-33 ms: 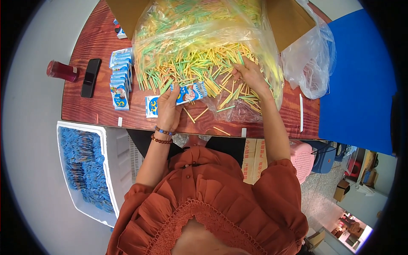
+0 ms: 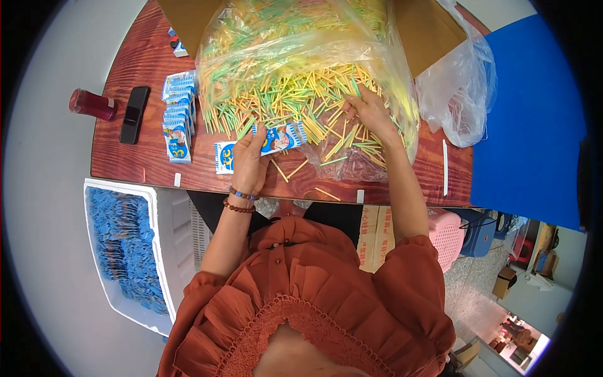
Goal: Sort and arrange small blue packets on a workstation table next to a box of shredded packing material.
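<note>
My left hand (image 2: pixel 250 157) is closed around a blue-and-white printed packet (image 2: pixel 282 138) above the table's near edge. Another blue-and-white end (image 2: pixel 223 157) shows left of the fingers; I cannot tell whether it belongs to the same packet. Thin yellow, green and orange sticks (image 2: pixel 289 94) lie in a loose heap, spilling from a large clear plastic bag (image 2: pixel 270 56). At the heap's right side my right hand (image 2: pixel 369 113) has its thumb and fingers pinched together among the sticks. What sits between those fingertips, if anything, is too small to make out.
Overlapping blue-and-white packets (image 2: pixel 178 125) form a row at left, beside a black phone (image 2: pixel 134 116) and a red jar (image 2: pixel 92 105). A white foam box (image 2: pixel 154 251) of blue packets stands lower left. Cardboard flaps (image 2: pixel 433 38) and a crumpled clear bag (image 2: pixel 458 88) are at right.
</note>
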`<state>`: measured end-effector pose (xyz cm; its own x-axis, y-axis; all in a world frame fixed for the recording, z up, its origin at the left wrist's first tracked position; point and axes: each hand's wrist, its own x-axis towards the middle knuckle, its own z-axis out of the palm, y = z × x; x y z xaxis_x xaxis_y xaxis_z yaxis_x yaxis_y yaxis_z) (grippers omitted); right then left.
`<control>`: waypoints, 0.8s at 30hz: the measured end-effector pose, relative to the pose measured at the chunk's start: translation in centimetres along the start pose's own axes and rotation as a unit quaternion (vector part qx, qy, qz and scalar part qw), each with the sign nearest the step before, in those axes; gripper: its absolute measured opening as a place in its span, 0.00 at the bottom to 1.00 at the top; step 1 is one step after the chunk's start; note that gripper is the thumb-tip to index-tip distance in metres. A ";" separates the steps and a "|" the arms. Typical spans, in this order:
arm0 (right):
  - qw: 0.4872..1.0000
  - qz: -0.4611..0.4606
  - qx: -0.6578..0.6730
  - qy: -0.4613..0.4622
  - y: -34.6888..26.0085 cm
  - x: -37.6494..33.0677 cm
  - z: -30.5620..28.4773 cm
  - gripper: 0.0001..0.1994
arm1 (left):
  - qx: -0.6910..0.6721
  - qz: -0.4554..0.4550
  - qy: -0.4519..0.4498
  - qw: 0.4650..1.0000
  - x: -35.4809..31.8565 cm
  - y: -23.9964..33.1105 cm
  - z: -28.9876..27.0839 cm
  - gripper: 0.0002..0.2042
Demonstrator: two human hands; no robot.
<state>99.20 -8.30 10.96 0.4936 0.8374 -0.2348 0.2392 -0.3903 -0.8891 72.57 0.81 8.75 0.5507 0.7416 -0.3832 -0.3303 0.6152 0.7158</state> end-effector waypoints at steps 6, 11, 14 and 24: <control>0.989 0.055 0.139 0.021 0.0 -0.2 0.0 0.11 | -0.003 0.003 -0.005 1.000 0.0 -0.5 -0.8 0.10; 0.975 0.019 0.221 -0.026 0.2 -1.9 1.0 0.13 | 0.003 -0.008 0.003 1.000 0.5 -0.6 -0.8 0.11; 0.958 -0.049 0.281 -0.040 -0.4 -3.0 2.4 0.13 | -0.053 -0.009 -0.035 0.998 0.5 -0.3 0.4 0.10; 0.916 -0.025 0.305 -0.259 -0.2 -4.3 2.7 0.18 | 0.155 0.024 -0.318 0.935 2.9 3.4 6.0 0.10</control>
<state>94.81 -10.80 11.12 -0.0055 0.9791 -0.2033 -0.3392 -0.1931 -0.9207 77.60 3.46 13.56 0.9180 0.3965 0.0083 -0.1827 0.4043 0.8962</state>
